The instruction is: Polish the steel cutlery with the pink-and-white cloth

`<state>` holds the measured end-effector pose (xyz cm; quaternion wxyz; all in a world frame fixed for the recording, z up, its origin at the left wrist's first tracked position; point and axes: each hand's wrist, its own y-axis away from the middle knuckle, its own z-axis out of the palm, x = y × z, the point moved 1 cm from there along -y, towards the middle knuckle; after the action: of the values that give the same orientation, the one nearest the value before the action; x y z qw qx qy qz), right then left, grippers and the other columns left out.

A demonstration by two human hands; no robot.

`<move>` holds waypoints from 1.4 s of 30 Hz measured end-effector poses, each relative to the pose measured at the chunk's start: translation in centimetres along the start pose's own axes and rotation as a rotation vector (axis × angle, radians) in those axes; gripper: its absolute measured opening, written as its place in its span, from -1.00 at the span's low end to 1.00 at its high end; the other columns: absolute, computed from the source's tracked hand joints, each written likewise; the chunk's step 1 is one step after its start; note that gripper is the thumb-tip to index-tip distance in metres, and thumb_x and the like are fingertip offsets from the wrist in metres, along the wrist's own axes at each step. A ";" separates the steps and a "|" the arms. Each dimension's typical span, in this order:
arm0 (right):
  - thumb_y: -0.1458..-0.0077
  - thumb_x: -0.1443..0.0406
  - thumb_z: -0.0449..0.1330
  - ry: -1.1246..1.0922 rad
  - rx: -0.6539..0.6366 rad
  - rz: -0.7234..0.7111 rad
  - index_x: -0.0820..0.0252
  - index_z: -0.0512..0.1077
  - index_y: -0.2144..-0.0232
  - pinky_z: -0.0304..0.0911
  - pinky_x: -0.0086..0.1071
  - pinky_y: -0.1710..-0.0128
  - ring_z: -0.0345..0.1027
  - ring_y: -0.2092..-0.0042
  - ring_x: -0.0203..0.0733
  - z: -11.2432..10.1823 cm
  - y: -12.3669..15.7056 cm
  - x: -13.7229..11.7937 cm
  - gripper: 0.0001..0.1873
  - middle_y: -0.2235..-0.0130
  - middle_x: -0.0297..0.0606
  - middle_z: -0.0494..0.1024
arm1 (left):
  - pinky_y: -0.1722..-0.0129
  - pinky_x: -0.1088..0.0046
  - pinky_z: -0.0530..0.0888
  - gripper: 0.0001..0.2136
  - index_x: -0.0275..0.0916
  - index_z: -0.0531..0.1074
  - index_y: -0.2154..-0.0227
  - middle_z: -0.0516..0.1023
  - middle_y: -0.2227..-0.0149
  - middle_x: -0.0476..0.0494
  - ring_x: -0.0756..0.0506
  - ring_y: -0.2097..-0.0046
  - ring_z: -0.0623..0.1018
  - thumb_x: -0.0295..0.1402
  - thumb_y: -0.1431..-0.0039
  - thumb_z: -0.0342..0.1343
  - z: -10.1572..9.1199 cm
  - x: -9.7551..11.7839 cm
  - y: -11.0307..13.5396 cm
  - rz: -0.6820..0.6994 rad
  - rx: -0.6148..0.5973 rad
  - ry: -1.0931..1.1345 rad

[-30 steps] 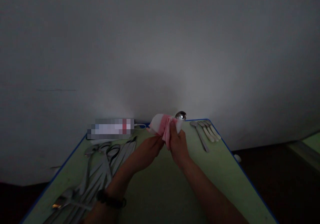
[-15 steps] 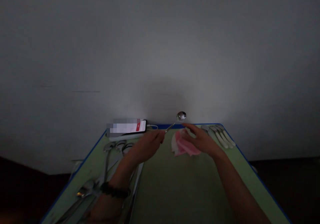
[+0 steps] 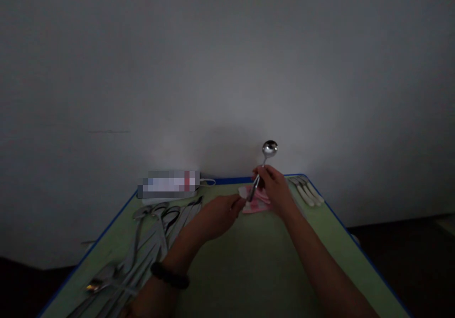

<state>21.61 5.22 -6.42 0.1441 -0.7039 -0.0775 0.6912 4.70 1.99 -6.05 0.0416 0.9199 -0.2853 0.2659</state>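
Note:
A shiny metal spoon [image 3: 270, 148] with a round bowl is held up above the far part of the table, bowl upward and tilted to the right. My right hand [image 3: 274, 185] is closed around the middle of its handle. At the handle's lower end, my left hand [image 3: 227, 211] has its fingers pinched together, seemingly on the tip; the exact contact is hard to make out. Behind and below both hands lies a pink and white checked cloth [image 3: 254, 206], crumpled on the table and partly covered by my right hand.
Several metal spoons and other utensils [image 3: 142, 242] lie in a loose pile on the left of the green table [image 3: 249, 270]. A lit phone [image 3: 168, 185] with a white cable stands at the back left. Several white-handled forks [image 3: 307, 192] lie at the back right, near the wall [image 3: 227, 71].
My right hand has closed on the spoon's handle. The spoon has tipped more upright, and my left hand is now lower, at the handle's end. The view has shifted slightly.

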 end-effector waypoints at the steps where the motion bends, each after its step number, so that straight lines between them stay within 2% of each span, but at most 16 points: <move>1: -0.05 0.07 0.01 0.101 0.019 -0.049 0.22 0.46 0.35 0.04 -0.49 0.56 0.13 0.58 -0.39 -1.4 -0.4 -0.3 -0.63 0.53 -0.38 0.44 | 0.37 0.42 0.33 -0.66 -0.25 0.36 0.41 0.47 0.40 -0.12 -0.08 0.38 0.45 -0.22 -0.27 -0.26 0.4 0.1 0.0 0.008 0.006 -0.049; 3: -0.06 0.11 0.01 0.396 0.021 -0.135 0.22 0.47 0.42 0.05 -0.48 0.52 0.19 0.54 -0.36 -4.6 -0.9 -0.8 -0.66 0.56 -0.38 0.42 | 0.28 0.38 0.35 -0.70 -0.26 0.38 0.33 0.46 0.29 -0.18 -0.10 0.28 0.46 -0.25 -0.26 -0.22 1.2 0.4 -0.1 0.038 0.036 -0.123; 4: -0.07 0.12 0.01 0.560 -0.016 -0.130 0.22 0.48 0.44 0.05 -0.47 0.50 0.22 0.52 -0.34 -6.1 -1.0 -0.8 -0.66 0.55 -0.36 0.44 | 0.21 0.35 0.35 -0.72 -0.27 0.38 0.28 0.45 0.22 -0.21 -0.12 0.22 0.45 -0.26 -0.25 -0.21 1.7 0.5 -0.2 0.057 0.055 -0.150; 6: -0.08 0.16 0.00 0.875 -0.097 -0.056 0.23 0.49 0.45 0.08 -0.46 0.46 0.28 0.47 -0.30 -8.7 -0.9 -0.3 -0.66 0.51 -0.30 0.48 | 0.06 0.29 0.31 -0.74 -0.26 0.36 0.16 0.40 0.09 -0.24 -0.15 0.06 0.40 -0.30 -0.23 -0.17 2.8 0.9 -0.4 0.099 0.085 -0.196; 8: -0.11 0.20 -0.03 1.170 -0.159 0.078 0.23 0.49 0.40 0.11 -0.47 0.41 0.35 0.39 -0.28 -10.5 -0.4 0.8 -0.66 0.42 -0.23 0.53 | -0.06 0.25 0.22 -0.70 -0.22 0.28 0.02 0.32 -0.06 -0.24 -0.17 -0.08 0.29 -0.34 -0.20 -0.13 4.0 1.1 -0.6 0.121 0.094 -0.238; 10: -0.11 0.23 -0.02 1.278 -0.152 0.147 0.24 0.49 0.39 0.14 -0.45 0.35 0.38 0.32 -0.23 -11.3 -0.1 2.1 -0.69 0.34 -0.15 0.55 | -0.12 0.21 0.16 -0.60 -0.15 0.16 -0.10 0.19 -0.18 -0.18 -0.18 -0.18 0.18 -0.35 -0.19 -0.11 5.2 0.9 -0.9 0.106 0.065 -0.271; 12: -0.12 0.24 -0.04 1.333 -0.108 0.197 0.25 0.49 0.35 0.17 -0.41 0.30 0.40 0.27 -0.17 -11.4 0.0 3.3 -0.68 0.29 -0.07 0.55 | -0.15 0.16 0.12 -0.53 -0.13 0.05 -0.17 0.10 -0.23 -0.15 -0.19 -0.22 0.12 -0.33 -0.19 -0.12 6.4 0.5 -1.0 0.065 -0.003 -0.295; 15: -0.14 0.25 -0.07 1.405 -0.045 0.264 0.27 0.47 0.26 0.20 -0.34 0.24 0.41 0.19 -0.09 -11.3 -0.3 4.6 -0.66 0.22 0.02 0.52 | -0.16 0.14 0.11 -0.51 -0.21 0.02 -0.19 0.05 -0.25 -0.21 -0.22 -0.24 0.09 -0.28 -0.20 -0.14 7.4 -0.1 -0.9 0.027 -0.115 -0.333; 20: -0.13 0.30 -0.08 1.458 -0.035 0.298 0.28 0.45 0.21 0.21 -0.30 0.17 0.38 0.12 -0.07 -11.0 -0.6 5.8 -0.66 0.16 0.03 0.50 | -0.15 0.16 0.14 -0.48 -0.29 0.05 -0.19 0.05 -0.25 -0.27 -0.22 -0.23 0.11 -0.29 -0.16 -0.12 7.0 -0.1 -0.6 0.038 -0.197 -0.382; 29: -0.15 0.25 -0.12 1.499 -0.053 0.291 0.29 0.45 0.19 0.25 -0.28 0.22 0.40 0.16 -0.03 -10.1 -0.2 6.0 -0.61 0.16 0.03 0.50 | -0.16 0.16 0.13 -0.48 -0.27 0.04 -0.18 0.02 -0.26 -0.25 -0.21 -0.24 0.08 -0.30 -0.16 -0.12 6.5 -0.2 -0.8 0.065 -0.251 -0.387; 36: -0.14 0.29 -0.10 1.506 -0.085 0.310 0.26 0.45 0.20 0.24 -0.34 0.20 0.39 0.13 -0.08 -10.2 -0.1 6.7 -0.64 0.15 -0.02 0.50 | -0.17 0.17 0.12 -0.48 -0.28 0.04 -0.18 0.01 -0.26 -0.24 -0.20 -0.24 0.08 -0.31 -0.15 -0.10 6.5 -0.3 -0.9 0.071 -0.260 -0.386; 42: -0.15 0.31 -0.11 1.519 -0.064 0.341 0.31 0.44 0.19 0.23 -0.33 0.17 0.38 0.12 -0.07 -10.3 -0.1 6.9 -0.63 0.10 0.03 0.46 | -0.16 0.16 0.12 -0.48 -0.28 0.03 -0.19 0.02 -0.26 -0.25 -0.20 -0.24 0.08 -0.30 -0.16 -0.11 6.4 -0.3 -0.7 0.075 -0.268 -0.379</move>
<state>32.05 6.51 -12.92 0.0288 -0.9904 0.1319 0.0295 7.86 1.30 -11.58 0.0991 0.9283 -0.3550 0.0494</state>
